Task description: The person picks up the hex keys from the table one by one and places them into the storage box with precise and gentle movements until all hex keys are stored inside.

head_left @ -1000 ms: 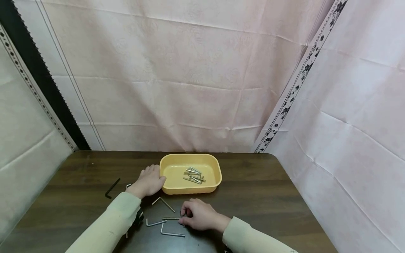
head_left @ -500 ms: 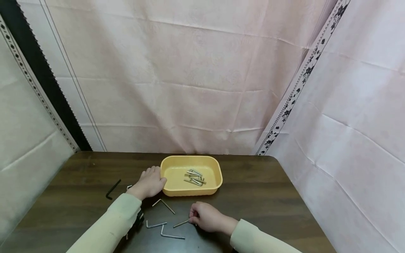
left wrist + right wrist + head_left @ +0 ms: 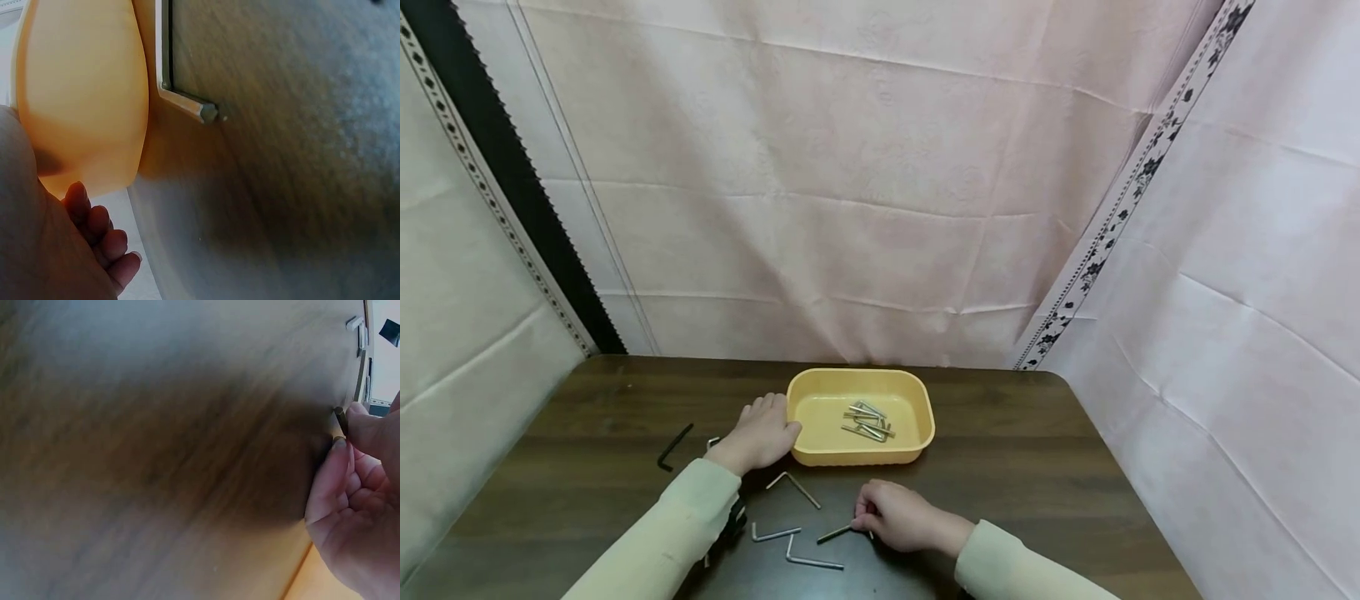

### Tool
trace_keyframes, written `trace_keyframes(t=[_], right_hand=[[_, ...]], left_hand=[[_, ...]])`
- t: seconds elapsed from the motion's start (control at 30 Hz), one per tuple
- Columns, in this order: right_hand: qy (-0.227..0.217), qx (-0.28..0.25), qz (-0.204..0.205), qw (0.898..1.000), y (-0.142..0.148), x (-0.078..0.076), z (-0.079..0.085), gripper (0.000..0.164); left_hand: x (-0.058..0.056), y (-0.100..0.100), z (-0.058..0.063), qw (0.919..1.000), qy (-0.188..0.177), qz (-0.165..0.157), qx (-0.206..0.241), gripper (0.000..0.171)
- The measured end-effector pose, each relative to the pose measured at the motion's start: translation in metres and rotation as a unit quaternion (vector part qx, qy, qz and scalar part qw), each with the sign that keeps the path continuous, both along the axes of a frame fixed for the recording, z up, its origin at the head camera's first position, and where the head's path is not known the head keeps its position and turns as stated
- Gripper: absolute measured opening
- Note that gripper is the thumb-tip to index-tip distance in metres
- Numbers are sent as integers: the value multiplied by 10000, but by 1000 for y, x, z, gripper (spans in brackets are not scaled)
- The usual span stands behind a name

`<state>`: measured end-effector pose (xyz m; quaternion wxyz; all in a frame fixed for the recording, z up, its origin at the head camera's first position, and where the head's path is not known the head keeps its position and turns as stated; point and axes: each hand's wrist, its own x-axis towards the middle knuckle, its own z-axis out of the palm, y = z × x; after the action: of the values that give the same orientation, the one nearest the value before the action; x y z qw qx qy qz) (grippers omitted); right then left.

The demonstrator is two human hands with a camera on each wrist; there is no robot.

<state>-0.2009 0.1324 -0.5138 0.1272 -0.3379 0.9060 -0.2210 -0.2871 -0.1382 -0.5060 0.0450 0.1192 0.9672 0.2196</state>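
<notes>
While a black L-shaped hex key (image 3: 676, 442) lies on the dark brown, wood-grained table (image 3: 1000, 467) at the lower left of the frame, the left hand (image 3: 758, 435), its fingers relaxed, rests against the left end of a yellow, rounded rectangular plastic tray (image 3: 861, 458) at lower centre, which holds a pile of metallic L-shaped keys (image 3: 872, 428). Below the tray lie two silver L-shaped keys (image 3: 815, 563) and one brass-coloured L-shaped key (image 3: 802, 490), and right of them the right hand (image 3: 898, 517) pinches a dull brass-coloured metal key (image 3: 834, 534) between thumb and finger, near the bottom edge.
</notes>
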Motion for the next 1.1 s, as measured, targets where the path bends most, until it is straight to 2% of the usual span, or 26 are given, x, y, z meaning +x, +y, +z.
trace_keyframes(t=[0.17,0.33,0.47,0.6,0.8,0.93,1.1], right_hand=[[-381,-190,119,9990,4,-3,1,13],[-501,-513,167,9973,8,-8,8,11],[-379,-780,66,9962,12,-12,24,12],[-219,-1086,-117,9938,17,-19,47,12],[151,-1356,-613,9888,21,-45,74,10],[279,-1212,-968,9875,18,-65,75,12],[148,-913,-1184,9886,10,-82,61,14]], left_hand=[[1,1,2,9999,-94,-77,-4,40],[-1,-2,4,10000,-82,-7,-25,35],[-3,-3,6,10000,-34,11,-13,34],[-3,-3,5,10000,-90,-7,-23,36],[-3,-2,5,9999,-101,-14,-46,37],[-3,-2,4,10000,-64,-3,-38,35],[-3,0,1,9999,-113,-15,-59,34]])
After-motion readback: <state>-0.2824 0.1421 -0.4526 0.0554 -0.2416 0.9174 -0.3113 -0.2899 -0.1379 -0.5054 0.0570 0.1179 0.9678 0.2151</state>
